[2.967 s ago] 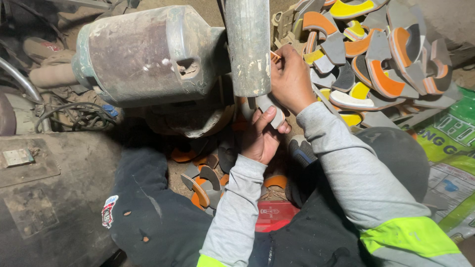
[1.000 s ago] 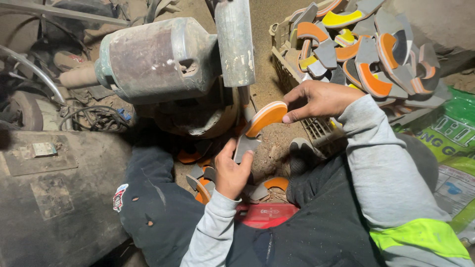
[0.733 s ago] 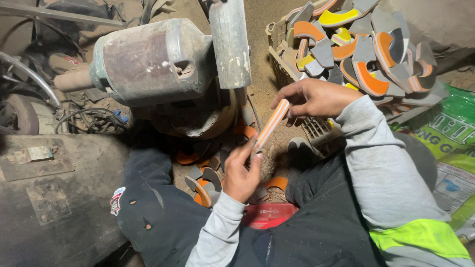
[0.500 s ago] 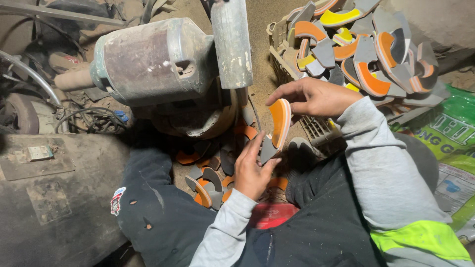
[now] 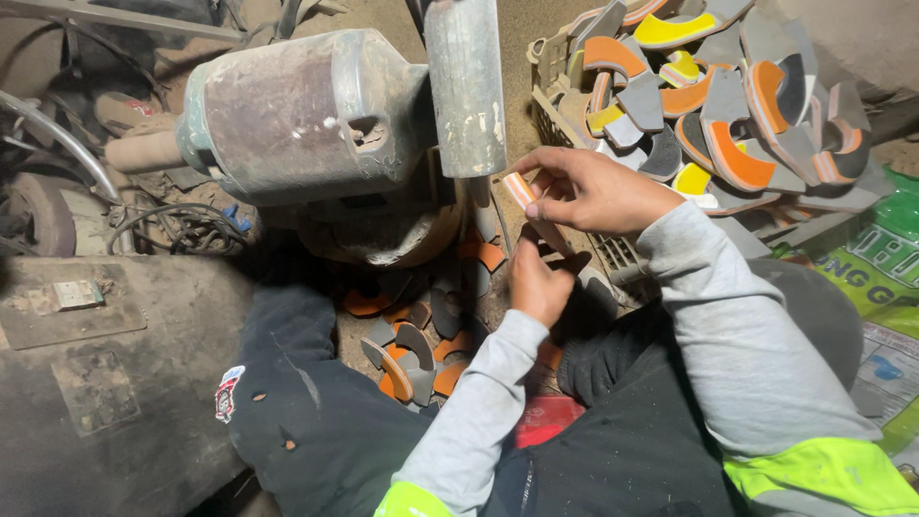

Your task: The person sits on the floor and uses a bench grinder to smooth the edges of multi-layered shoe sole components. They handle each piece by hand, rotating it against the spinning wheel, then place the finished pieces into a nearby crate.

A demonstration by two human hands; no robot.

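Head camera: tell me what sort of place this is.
Probably a small, dusty workshop for grinding shoe-sole parts. A worn motor drives a grinding wheel; a crate is heaped with orange, yellow and grey sole pieces; both hands, left hand and right hand, hold an orange piece near the wheel.

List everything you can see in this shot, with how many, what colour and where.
Motor: one, rusty grey, upper left.
Grinding wheel: one, grey, top centre, edge-on.
Crate: one, pale, upper right, under the heaped pieces.
Heaped sole pieces: many, grey, orange and yellow, upper right.
Loose sole pieces: several, grey and orange, on the floor between the legs.
Sack: one, green, right edge.
Cables: a few, dark, left.
Held sole piece: one, orange and grey, beside the wheel.
Left hand: under the held piece.
Right hand: pinching its top.
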